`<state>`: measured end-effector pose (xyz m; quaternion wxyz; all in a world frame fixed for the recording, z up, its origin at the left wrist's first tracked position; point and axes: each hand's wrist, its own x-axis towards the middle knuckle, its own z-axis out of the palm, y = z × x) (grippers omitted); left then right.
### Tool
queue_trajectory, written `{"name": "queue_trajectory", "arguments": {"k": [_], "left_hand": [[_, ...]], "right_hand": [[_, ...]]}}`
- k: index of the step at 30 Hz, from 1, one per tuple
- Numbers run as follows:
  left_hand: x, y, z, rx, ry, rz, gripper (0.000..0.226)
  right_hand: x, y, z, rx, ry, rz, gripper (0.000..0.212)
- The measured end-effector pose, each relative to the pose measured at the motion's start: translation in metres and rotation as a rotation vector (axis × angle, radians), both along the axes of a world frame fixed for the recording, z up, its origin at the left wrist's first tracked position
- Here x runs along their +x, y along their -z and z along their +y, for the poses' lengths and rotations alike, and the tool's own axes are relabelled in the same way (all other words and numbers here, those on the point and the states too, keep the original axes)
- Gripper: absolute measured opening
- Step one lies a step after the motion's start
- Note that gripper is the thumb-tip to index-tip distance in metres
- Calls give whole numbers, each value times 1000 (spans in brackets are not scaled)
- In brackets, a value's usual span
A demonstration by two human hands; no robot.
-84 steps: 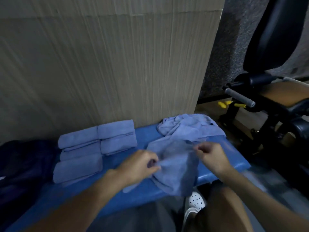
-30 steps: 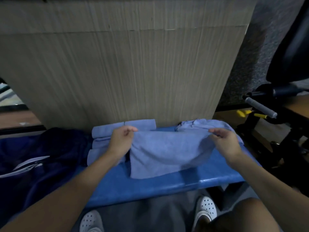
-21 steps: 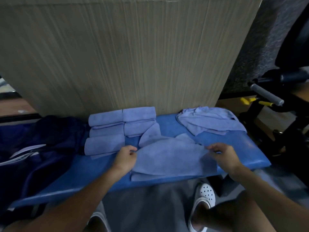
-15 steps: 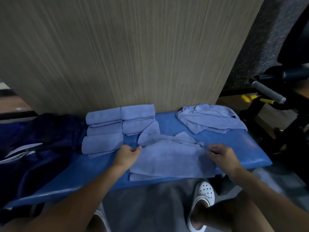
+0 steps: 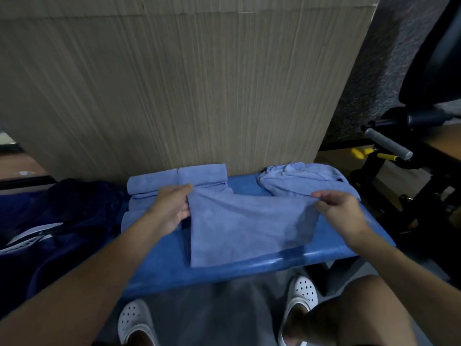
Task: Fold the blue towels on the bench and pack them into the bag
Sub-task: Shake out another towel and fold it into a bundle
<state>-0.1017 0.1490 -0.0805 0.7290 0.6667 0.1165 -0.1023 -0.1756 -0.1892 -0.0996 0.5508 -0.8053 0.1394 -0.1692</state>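
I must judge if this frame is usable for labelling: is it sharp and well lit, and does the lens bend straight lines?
Head view: dim, bluish light; the dark bag loses almost all detail. Head view: the held towel, left hand and right hand are fairly sharp; the wood panel smears toward the left edge. Head view: wide-angle distortion bows the bench edge.

Head view, steeply down over bench (image 5: 249, 268)

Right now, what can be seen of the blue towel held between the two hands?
The soft blue cloth towel is stretched wide by its top corners: the left hand grips one, the right hand pinches the other. It sags slightly between them, and its lower edge seems to rest on the padded blue bench.
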Motion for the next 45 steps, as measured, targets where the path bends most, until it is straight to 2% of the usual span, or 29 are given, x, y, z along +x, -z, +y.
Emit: {"name": "queue_trajectory", "arguments": {"k": [3,6,7,9,11,15,18,20,22,23,26,28,32,35,40,45], "left_hand": [[1,-34,6,104,-58,-222,22],[-3,-70,12,205,-112,-452,13],[-5,-81,14,204,-118,-509,16],[-8,-101,21,260,-93,-597,23],[-13,-117,27,384,-46,-658,23],[-22,-139,34,477,-27,-734,19],[-27,-147,37,437,-37,-735,13],[-30,-149,38,402,-45,-732,8],[-32,-149,40,404,-36,-724,10],[-33,-149,41,411,-19,-712,10],[-34,-146,45,455,43,-675,21],[-34,-143,45,448,43,-648,23],[-33,-137,44,405,-34,-611,21],[-30,-132,43,353,-52,-554,17],[-32,-130,39,337,4,-531,14],[-42,-130,43,405,193,-498,30]], "right_hand": [[3,-36,0,73,-10,-94,11],[4,-72,0,39,-20,-189,15],[5,-84,0,29,-26,-223,17],[5,-105,0,29,-42,-274,21],[6,-122,1,15,-43,-294,24],[7,-142,0,-45,-42,-284,27],[2,-151,5,-51,-59,-316,7],[2,-151,8,-58,-69,-339,13],[1,-149,10,-61,-72,-310,11],[0,-147,11,-41,-82,-281,13],[-5,-144,13,27,-221,-158,44],[-8,-142,13,-91,-273,-103,52],[-10,-140,10,-355,-195,-151,16],[-10,-140,10,-318,-219,-158,18],[-11,-138,9,-208,-196,-171,9],[-17,-139,3,-217,-186,-160,13]]}}
